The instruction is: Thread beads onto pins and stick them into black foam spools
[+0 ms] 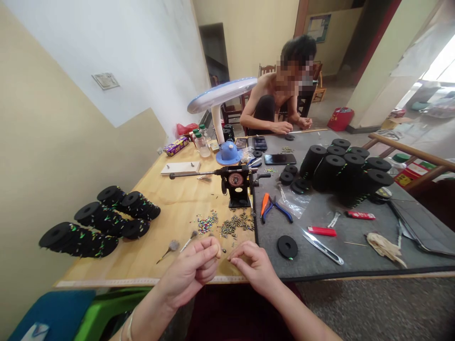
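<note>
Just above the table's near edge, my left hand [199, 265] is closed with its thumb pressed against the curled fingers. Whatever it pinches is too small to make out. My right hand [256, 265] faces it, thumb and fingertips together, and any item between them is hidden. In the gap between the hands is a tiny dark bead-like piece [223, 250]; I cannot tell if it hangs or lies on the table. Beyond the hands lie a pile of small metal pieces [236, 224] and a pile of coloured beads [206, 223]. Two small brushes [173, 245] rest by my left hand.
A hand-cranked winder [237, 182] stands mid-table beneath a blue lamp [227, 152]. Stacked black foam spools [94, 218] sit left, more foam spools [330, 170] right. Pliers [273, 207], scissors-like snips [325, 247] and a loose foam ring [287, 247] lie right. Another person [270, 104] sits opposite.
</note>
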A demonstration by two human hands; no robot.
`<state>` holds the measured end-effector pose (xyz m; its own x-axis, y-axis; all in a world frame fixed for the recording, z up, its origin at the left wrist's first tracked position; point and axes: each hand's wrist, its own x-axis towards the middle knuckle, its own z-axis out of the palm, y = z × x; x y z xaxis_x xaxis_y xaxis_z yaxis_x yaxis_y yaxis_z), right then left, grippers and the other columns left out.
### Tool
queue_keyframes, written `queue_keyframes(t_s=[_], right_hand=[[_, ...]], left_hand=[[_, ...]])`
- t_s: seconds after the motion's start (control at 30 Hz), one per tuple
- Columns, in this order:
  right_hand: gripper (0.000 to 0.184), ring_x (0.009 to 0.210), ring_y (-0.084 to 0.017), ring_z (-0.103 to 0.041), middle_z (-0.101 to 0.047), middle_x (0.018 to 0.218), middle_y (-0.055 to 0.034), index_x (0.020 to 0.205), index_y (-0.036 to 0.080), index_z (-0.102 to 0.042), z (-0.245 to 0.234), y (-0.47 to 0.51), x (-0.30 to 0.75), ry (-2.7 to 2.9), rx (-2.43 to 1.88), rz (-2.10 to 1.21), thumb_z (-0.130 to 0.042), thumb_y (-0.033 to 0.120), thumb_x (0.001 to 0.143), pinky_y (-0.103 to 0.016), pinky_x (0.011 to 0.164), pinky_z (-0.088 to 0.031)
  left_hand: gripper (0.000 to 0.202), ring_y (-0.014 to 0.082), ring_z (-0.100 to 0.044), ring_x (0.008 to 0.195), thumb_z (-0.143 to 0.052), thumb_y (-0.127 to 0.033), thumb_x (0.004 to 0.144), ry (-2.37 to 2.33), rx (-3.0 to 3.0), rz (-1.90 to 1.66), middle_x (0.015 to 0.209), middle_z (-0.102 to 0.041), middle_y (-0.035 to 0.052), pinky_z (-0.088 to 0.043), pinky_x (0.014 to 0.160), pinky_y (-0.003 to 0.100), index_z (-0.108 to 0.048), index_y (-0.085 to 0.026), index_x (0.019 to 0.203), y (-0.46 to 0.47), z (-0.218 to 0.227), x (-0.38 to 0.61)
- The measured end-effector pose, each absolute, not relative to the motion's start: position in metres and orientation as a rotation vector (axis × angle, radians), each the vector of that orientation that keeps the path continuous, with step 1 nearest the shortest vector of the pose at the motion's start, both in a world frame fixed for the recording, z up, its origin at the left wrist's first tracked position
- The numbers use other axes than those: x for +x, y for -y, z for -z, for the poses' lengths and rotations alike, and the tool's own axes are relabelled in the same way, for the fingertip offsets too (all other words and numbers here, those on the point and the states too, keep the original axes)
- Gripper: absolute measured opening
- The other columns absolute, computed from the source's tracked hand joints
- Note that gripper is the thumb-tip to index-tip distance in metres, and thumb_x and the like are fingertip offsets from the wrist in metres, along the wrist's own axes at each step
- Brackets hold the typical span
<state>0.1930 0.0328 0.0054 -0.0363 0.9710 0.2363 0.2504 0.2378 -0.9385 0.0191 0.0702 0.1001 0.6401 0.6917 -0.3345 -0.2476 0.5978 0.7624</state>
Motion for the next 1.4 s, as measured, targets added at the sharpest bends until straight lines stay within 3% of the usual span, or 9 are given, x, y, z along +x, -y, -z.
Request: queue_keyframes(t_s=[0.1,0.2,0.33,0.47,1.0,1.17,1.23,1.4], right_hand=[[0.010,0.082,-0.019,-0.063,-0.072,0.085,-0.0049,0.088,0.022,-0.070,-0.017,-0.032,0.196,1.542,-1.178,-0.916,-0.062,0.021,0.082,-0.031,0.077,-0.048],[0.022,0.089,-0.020,-0.063,-0.071,0.095,-0.0050,0.103,0.023,-0.066,-0.035,-0.034,0.197,1.560,-1.092,-0.882,-0.064,0.023,0.081,-0.032,0.081,-0.047],[0.010,0.080,-0.019,-0.059,-0.067,0.082,-0.0040,0.084,0.021,-0.065,-0.052,-0.038,0.192,1.571,-1.069,-0.790,-0.060,0.030,0.084,-0.031,0.074,-0.045],[0.020,0.072,-0.018,-0.056,-0.062,0.071,-0.0027,0.072,0.021,-0.061,-0.049,-0.039,0.187,1.579,-1.068,-0.766,-0.055,0.034,0.087,-0.030,0.068,-0.043],[0.015,0.074,-0.017,-0.062,-0.069,0.073,-0.0012,0.072,0.022,-0.062,-0.004,-0.035,0.191,1.587,-1.189,-0.748,-0.058,0.025,0.086,-0.038,0.093,-0.038],[0.007,0.079,-0.018,-0.062,-0.071,0.082,-0.0029,0.087,0.023,-0.066,-0.015,-0.033,0.195,1.613,-1.151,-0.785,-0.060,0.026,0.085,-0.037,0.090,-0.041],[0.013,0.085,-0.019,-0.062,-0.070,0.089,-0.0039,0.096,0.024,-0.065,-0.027,-0.032,0.195,1.606,-1.103,-0.815,-0.061,0.026,0.084,-0.034,0.084,-0.043],[0.010,0.076,-0.018,-0.058,-0.065,0.077,-0.0026,0.080,0.021,-0.062,-0.049,-0.034,0.192,1.572,-1.072,-0.804,-0.055,0.025,0.086,-0.030,0.073,-0.044]], left_hand=[[0.026,0.0019,-0.011,0.038,-0.069,-0.035,0.078,-0.676,0.763,-0.576,0.045,-0.020,-0.0131,-0.011,0.039,0.016,-0.056,-0.014,0.070,-0.070,-0.102,0.020],[0.027,0.0021,-0.010,0.039,-0.070,-0.036,0.077,-0.697,0.793,-0.555,0.045,-0.020,-0.0132,-0.010,0.039,0.016,-0.056,-0.014,0.070,-0.071,-0.102,0.022],[0.028,0.0023,-0.010,0.039,-0.068,-0.037,0.079,-0.731,0.816,-0.556,0.045,-0.021,-0.0128,-0.010,0.039,0.016,-0.054,-0.015,0.069,-0.070,-0.100,0.023],[0.028,0.0022,-0.010,0.039,-0.067,-0.036,0.080,-0.737,0.798,-0.562,0.045,-0.023,-0.0127,-0.011,0.039,0.017,-0.052,-0.015,0.068,-0.070,-0.097,0.022],[0.027,0.0025,-0.010,0.038,-0.068,-0.035,0.078,-0.704,0.776,-0.569,0.045,-0.021,-0.0131,-0.010,0.038,0.016,-0.053,-0.015,0.069,-0.074,-0.098,0.020],[0.028,0.0033,-0.010,0.040,-0.068,-0.039,0.078,-0.759,0.869,-0.536,0.046,-0.021,-0.0130,-0.008,0.040,0.019,-0.053,-0.015,0.072,-0.073,-0.097,0.022],[0.029,0.0038,-0.011,0.041,-0.067,-0.040,0.078,-0.807,0.935,-0.526,0.045,-0.024,-0.0124,-0.008,0.041,0.020,-0.053,-0.015,0.071,-0.073,-0.097,0.023],[0.034,0.0040,-0.014,0.043,-0.070,-0.043,0.074,-0.909,1.050,-0.540,0.048,-0.029,-0.0108,-0.010,0.042,0.021,-0.052,-0.015,0.066,-0.071,-0.101,0.028]])
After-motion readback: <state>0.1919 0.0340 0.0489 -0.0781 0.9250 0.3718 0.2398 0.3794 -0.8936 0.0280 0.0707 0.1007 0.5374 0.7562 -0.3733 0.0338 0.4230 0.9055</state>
